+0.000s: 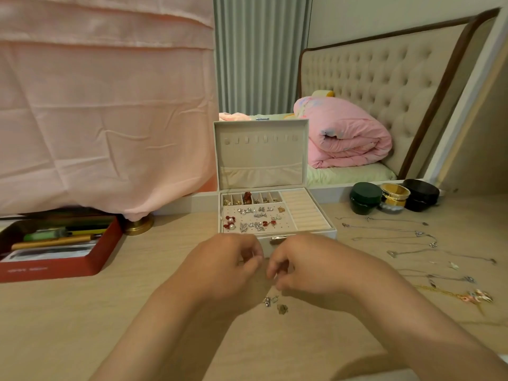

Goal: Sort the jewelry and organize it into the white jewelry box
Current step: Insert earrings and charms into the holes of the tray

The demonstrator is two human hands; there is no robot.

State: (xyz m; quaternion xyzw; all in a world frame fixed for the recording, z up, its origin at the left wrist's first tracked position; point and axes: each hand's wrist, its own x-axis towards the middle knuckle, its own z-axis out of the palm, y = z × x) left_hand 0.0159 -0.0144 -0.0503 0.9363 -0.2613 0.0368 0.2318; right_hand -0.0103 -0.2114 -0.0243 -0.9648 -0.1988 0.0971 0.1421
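Observation:
The white jewelry box (pixel 313 231) stands open at the table's middle, lid upright. Its earring panel (pixel 254 219) holds several pearl, silver and red earrings; the small back compartments hold more pieces, and the ring rolls (pixel 303 209) on the right are bare. My left hand (pixel 222 266) and my right hand (pixel 305 266) meet just in front of the box, fingertips pinched together around something tiny that I cannot make out. Below them a few small earrings (pixel 275 303) lie loose on the table. Several thin necklaces (pixel 412 243) are spread on the table at the right.
A red box (pixel 55 268) of pens and tubes sits at the left, next to a brass lamp base (pixel 138 225). Three small jars, green (pixel 364 198), gold (pixel 394 196) and black (pixel 420 193), stand at the back right. A mirror behind reflects a bed; pink cloth hangs at the left.

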